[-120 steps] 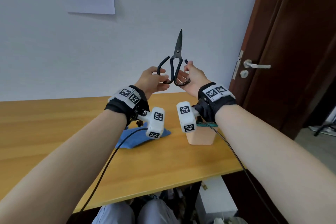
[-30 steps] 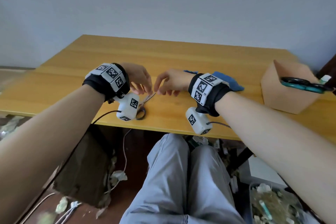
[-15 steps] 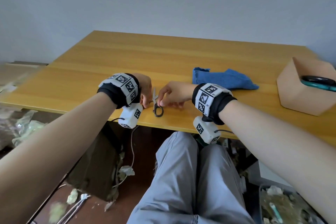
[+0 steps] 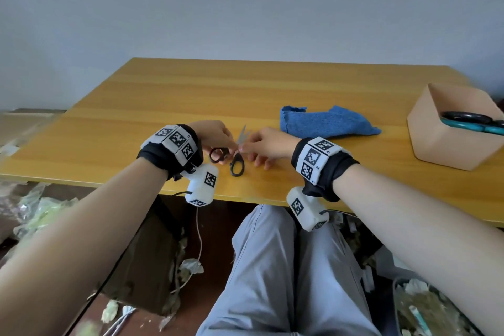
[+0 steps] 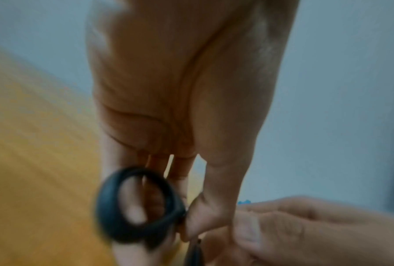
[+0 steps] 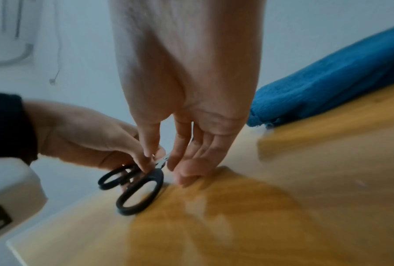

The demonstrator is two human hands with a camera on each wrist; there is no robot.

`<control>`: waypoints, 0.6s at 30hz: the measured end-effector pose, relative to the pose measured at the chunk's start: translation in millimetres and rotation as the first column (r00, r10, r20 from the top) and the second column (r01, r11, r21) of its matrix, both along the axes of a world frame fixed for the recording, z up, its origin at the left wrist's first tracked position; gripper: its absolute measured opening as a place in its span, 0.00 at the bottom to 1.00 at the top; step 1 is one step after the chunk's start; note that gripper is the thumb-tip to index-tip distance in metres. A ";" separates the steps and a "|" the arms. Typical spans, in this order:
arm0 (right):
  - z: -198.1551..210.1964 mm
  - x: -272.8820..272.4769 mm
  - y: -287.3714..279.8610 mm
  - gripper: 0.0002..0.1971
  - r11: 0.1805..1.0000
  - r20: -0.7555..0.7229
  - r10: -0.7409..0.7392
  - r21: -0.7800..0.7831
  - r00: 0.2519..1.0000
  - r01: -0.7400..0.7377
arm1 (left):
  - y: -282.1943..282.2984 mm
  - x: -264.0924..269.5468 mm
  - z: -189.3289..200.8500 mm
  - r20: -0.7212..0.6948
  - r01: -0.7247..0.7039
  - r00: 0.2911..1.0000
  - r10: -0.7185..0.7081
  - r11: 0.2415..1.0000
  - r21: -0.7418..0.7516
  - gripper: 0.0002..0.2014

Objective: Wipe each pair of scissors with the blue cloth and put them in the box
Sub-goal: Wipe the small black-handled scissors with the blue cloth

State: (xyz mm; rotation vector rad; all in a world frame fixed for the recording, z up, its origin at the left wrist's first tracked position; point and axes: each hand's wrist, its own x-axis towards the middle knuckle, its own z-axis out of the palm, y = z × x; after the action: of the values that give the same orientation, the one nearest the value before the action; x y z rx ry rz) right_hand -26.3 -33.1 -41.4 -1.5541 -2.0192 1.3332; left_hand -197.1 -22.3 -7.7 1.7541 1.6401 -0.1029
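Note:
A small pair of black-handled scissors (image 4: 236, 157) sits at the near edge of the wooden table (image 4: 245, 90), its short blades spread apart and pointing away from me. My left hand (image 4: 218, 142) grips one handle loop (image 5: 139, 205). My right hand (image 4: 261, 144) pinches the scissors (image 6: 136, 187) near the pivot with thumb and forefinger. The blue cloth (image 4: 327, 120) lies crumpled just beyond my right hand, touched by neither hand. At the right stands the tan box (image 4: 447, 144), holding black and teal scissors (image 4: 474, 121).
The table's front edge runs just under my wrists, with my knees (image 4: 272, 267) below it. A grey wall (image 4: 245, 8) rises behind the table. Litter and a brown box (image 4: 144, 267) lie on the floor to the left.
Four seconds ago both hands held large black scissors upright near the box. In the last half second the small scissors have opened, handles and blades spread between my two hands.

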 end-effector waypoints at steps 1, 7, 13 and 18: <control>1.5 3.4 -0.3 0.12 0.999 -0.062 -0.042 -0.002 0.997 0.042 | -0.6 1.0 1.9 0.121 -0.012 0.992 0.014 1.000 -0.019 0.05; 11.5 24.2 -1.7 0.11 0.948 -0.332 -0.274 0.063 0.903 0.311 | 2.7 22.1 9.9 0.580 -0.048 0.810 0.088 0.995 -0.083 0.05; 21.6 57.2 0.1 0.06 0.892 -0.430 -0.324 0.157 0.843 0.424 | 12.3 57.0 -0.9 0.715 -0.124 0.691 0.108 0.992 -0.030 0.07; 22.6 90.3 5.9 0.10 0.826 -0.347 -0.392 0.275 0.852 0.492 | 17.5 78.1 -10.5 0.739 -0.166 0.659 0.139 0.985 -0.037 0.09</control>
State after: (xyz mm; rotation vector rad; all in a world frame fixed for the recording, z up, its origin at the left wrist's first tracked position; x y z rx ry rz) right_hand 64.0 -27.2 -18.8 -1.4527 -1.4922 0.8815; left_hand -119.0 -4.7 -18.2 1.3778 1.1499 0.6545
